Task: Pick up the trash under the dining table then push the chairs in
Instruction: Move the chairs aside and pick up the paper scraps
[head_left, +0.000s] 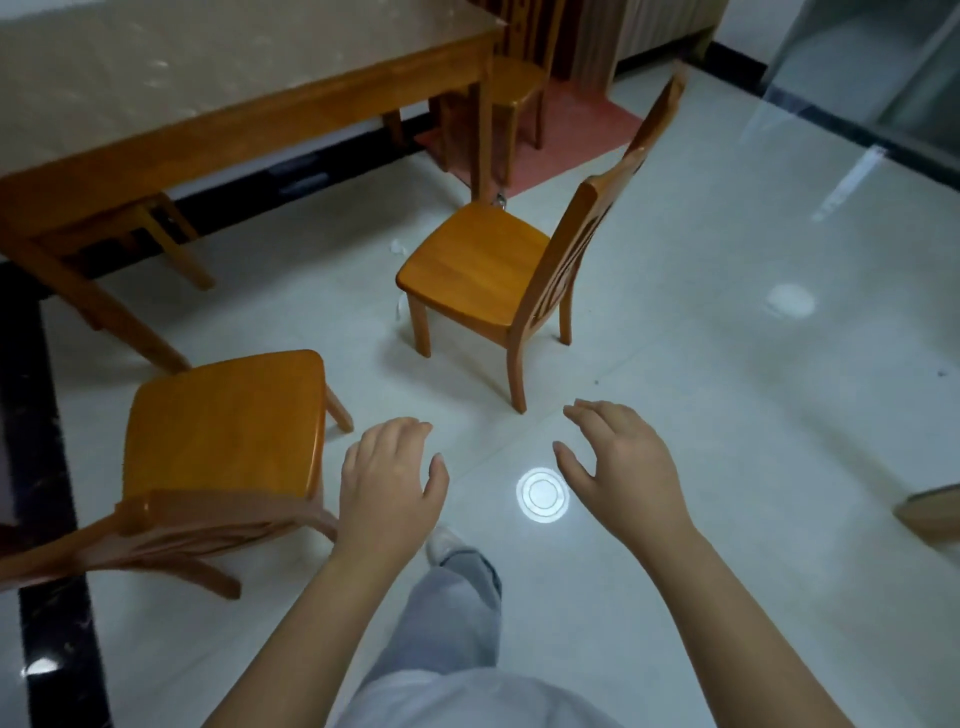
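Observation:
A wooden dining table (270, 111) with a pale top fills the upper left. Two orange wooden chairs stand pulled out from it: the near chair (223, 421) at lower left and the far chair (483, 265) in the middle, its back towards the right. Small white scraps of trash (399, 246) lie on the floor by the far chair's front edge, and another white scrap (401, 307) lies beside its front leg. My left hand (392, 483) and my right hand (621, 462) hover over the floor in front of me, both with fingers apart and holding nothing.
A third chair (511, 85) stands behind the table's far corner on a red mat (571, 135). A stool or chair (150, 218) sits under the table at left. Glass panels (857, 67) run along the upper right. Another wooden edge (935, 512) pokes in at right.

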